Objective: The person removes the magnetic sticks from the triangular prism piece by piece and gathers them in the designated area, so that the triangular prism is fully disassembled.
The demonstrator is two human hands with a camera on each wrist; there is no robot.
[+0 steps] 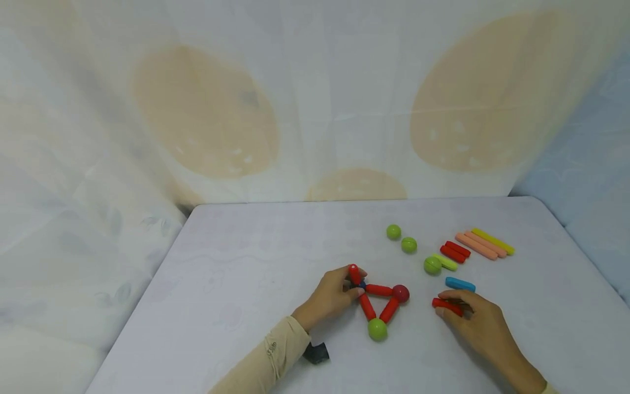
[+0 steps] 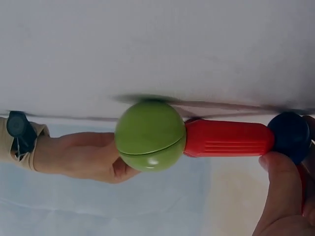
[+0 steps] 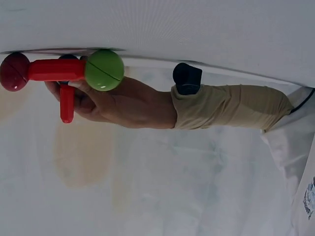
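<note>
Head view shows a triangle (image 1: 381, 303) of red sticks and balls lying flat on the table (image 1: 246, 284). At the triangle's left corner the left hand (image 1: 331, 298) pinches an upright red stick (image 1: 354, 273) over a dark blue ball (image 1: 362, 284), fingers curled round it. The green ball (image 1: 377, 329) forms the triangle's near corner, the dark red ball (image 1: 401, 293) its right corner. Right of the triangle, the right hand (image 1: 479, 323) grips a loose red stick (image 1: 447, 306) on the table, fingers bent over it. Beyond that hand lie a blue stick (image 1: 460, 284), three green balls (image 1: 408, 244) and a row of coloured sticks (image 1: 479, 245), well apart from the triangle.
</note>
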